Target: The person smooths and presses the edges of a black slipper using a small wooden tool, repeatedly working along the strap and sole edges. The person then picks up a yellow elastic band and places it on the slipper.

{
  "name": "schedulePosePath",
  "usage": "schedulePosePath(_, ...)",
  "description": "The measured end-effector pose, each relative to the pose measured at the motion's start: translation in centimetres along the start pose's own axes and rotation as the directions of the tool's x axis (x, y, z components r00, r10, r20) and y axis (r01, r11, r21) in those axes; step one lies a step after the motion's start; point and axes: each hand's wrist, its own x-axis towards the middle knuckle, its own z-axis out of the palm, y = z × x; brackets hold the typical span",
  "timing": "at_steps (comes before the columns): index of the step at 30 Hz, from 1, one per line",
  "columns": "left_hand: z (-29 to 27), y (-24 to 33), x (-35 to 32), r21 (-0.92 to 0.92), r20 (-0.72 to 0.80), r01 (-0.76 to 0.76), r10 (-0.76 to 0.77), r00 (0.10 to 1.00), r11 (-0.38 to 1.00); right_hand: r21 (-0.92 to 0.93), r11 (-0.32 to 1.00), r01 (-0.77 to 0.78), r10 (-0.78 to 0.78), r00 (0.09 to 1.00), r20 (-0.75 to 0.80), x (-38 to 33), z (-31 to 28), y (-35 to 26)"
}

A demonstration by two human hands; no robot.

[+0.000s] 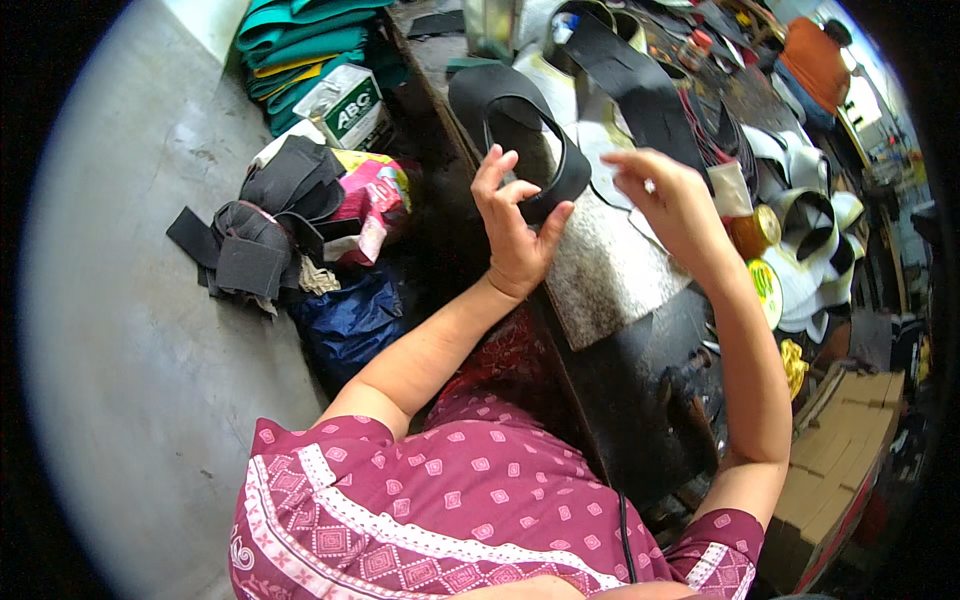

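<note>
My left hand (515,225) grips a black strap piece (568,178) bent into a loop, with the thumb under its near edge and the fingers on the other side. The loop's far part overlaps a broad, rounded black piece (475,92) on the bench. To the right, my right hand (668,200) hovers over the bench with half-bent fingers apart and nothing visible between them. Its fingertips point toward the loop without touching it. Below both hands lies a speckled grey-white board (610,275). Another wide black strap (635,85) stretches behind them.
White curved pieces (805,215) and a brown-yellow jar (757,230) stand on the right. A cardboard stack (835,455) is lower right. Left of the dark bench lie black scraps (255,240), a blue plastic bag (350,320) and folded green sheets (305,45). A person in orange (815,65) is far right.
</note>
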Motion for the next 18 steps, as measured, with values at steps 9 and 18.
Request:
schedulePosePath(9, -0.2, -0.4, -0.5, 0.011, -0.030, -0.026, 0.027, 0.999, 1.000, 0.090, 0.965, -0.248, 0.258, 0.958, -0.124, 17.5, 9.0, 6.1)
schedulePosePath(18, -0.2, 0.1, -0.3, -0.007, 0.027, -0.097, 0.097, 0.995, 0.995, 0.770, 0.582, -0.259, 0.536, 0.835, -0.124, 19.1, 2.9, 10.8)
